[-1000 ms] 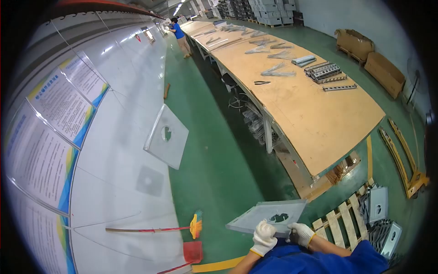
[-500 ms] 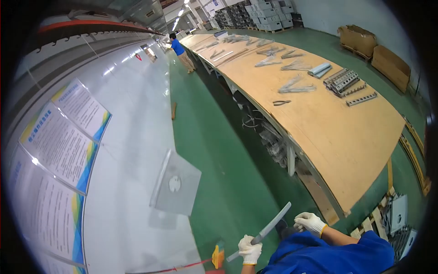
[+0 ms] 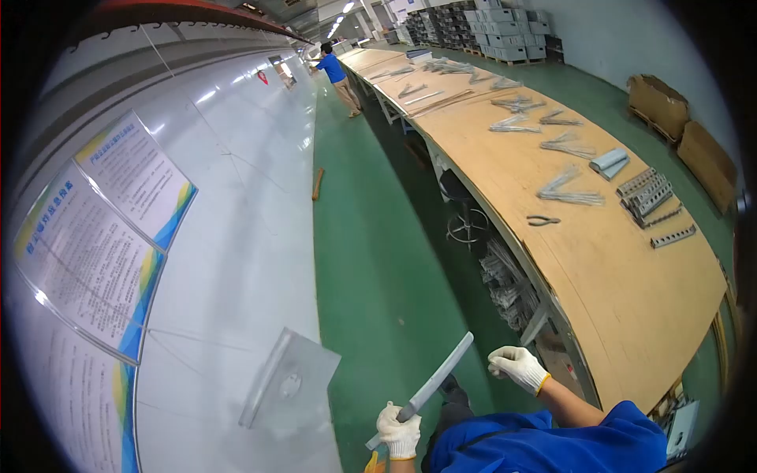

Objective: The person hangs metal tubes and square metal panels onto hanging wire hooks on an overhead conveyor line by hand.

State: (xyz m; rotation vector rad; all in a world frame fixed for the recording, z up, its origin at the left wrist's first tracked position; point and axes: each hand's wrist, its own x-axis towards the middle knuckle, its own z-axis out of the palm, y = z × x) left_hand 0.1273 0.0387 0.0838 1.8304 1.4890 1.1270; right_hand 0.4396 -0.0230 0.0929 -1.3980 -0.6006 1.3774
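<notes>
My left hand [image 3: 399, 430], in a white knit glove, is closed around a long grey metal strip [image 3: 438, 378]. The strip slants up to the right, and its short lower end sticks out below the fist. My right hand [image 3: 517, 369], gloved too, is held in front of my body with curled fingers. Whether anything lies in those fingers is too small to see. To the left of my left hand is a pale bent metal panel [image 3: 290, 385] with a round mark or hole; neither hand touches it.
A long wooden-topped table [image 3: 623, 315] runs along the right, bearing pliers [image 3: 543, 221], bundles of thin wire [image 3: 569, 189] and slotted metal bars [image 3: 648, 197]. Posters [image 3: 87, 260] hang on the white wall at left. Hooks line an overhead rail. A person in blue [image 3: 334, 72] stands far ahead.
The view has shifted forward along the aisle, so the metal panel sits lower in view and the table further right. My left hand still grips the strip; my right hand stays curled.
</notes>
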